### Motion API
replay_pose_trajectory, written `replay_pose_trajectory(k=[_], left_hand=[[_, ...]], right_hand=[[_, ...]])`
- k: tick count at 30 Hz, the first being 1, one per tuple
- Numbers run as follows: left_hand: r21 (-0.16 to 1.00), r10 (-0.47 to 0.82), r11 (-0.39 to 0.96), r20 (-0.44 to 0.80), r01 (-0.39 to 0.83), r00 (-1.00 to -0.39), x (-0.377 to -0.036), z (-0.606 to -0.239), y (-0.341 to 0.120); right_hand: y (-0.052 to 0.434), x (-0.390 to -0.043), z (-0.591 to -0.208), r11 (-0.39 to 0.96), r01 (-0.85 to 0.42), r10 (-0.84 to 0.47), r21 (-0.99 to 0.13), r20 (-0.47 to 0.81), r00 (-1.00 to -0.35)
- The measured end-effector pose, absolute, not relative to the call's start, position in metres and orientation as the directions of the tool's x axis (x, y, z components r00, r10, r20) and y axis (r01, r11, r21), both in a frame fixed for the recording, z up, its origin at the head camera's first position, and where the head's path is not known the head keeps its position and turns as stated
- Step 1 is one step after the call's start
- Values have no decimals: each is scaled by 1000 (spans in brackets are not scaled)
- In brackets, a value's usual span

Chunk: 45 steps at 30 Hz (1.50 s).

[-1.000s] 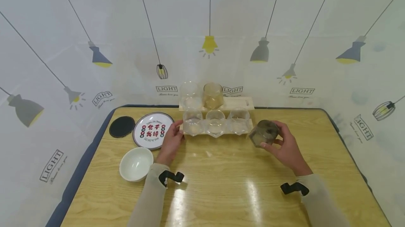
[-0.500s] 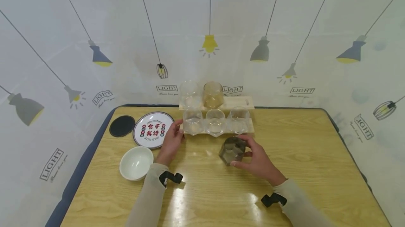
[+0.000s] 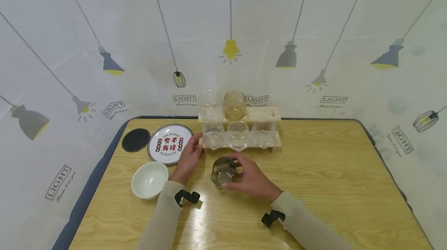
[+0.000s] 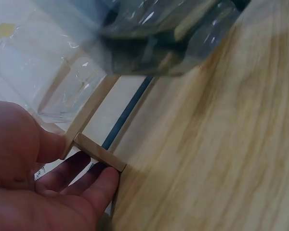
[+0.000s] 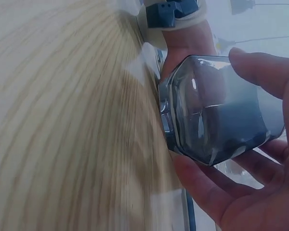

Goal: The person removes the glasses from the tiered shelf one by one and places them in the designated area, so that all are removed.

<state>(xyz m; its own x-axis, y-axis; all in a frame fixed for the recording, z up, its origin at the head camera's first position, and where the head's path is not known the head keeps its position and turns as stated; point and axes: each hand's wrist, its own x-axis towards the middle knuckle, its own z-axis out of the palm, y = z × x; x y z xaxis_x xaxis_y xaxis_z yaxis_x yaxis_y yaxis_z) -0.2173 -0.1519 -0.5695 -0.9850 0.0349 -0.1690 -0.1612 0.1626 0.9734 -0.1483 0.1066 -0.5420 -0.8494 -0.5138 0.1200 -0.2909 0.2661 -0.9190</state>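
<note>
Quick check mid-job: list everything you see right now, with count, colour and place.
Wooden rack: one, pale wood, two tiers, back centre of table.
Clear glasses: four; three on lower tier, one on upper tier at left.
Amber glass: one, upper tier.
Smoky grey glass: one, in front of the rack, tilted.
Plate: one, white with red characters, left of rack.
Coaster: one, black, far left.
Bowl: one, white, front left.
Table: one, light wood.
Left hand: touches rack's left end.
Right hand: holds grey glass.

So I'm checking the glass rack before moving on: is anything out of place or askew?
One thing: the right hand holds a smoky grey faceted glass tilted off the wooden rack, whose top tier has an open spot at its right end.
</note>
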Motion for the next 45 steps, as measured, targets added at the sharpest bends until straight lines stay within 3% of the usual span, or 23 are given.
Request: replay_pose_trajectory(k=[5,12,26,35,40,45], left_hand=[[968,46,224,-128,-114,-991,-218,-575,-154],[970,57,195,-157,-144,-986,-219,-575,-155],[969,47,214,-138,-125,-989,-219,-578,-155],[966,28,219,-145,-136,-989,-218,-576,-155],[967,37,217,-146,-135,-989,-219,-576,-154],[965,49,226,-146,-132,-988,-218,-576,-154]], right_hand=[[83,-149,-542,300,-316,-527,-900,119,-841],[67,-147,-545,365,-340,-523,-866,111,-845],[71,-146,-532,441,-382,-556,-812,87,-827],[87,-158,-495,314,-497,-547,-809,274,-791],[96,-179,-468,252,-584,-468,-771,431,-771],[108,-212,-440,260,-595,-359,-761,496,-791]])
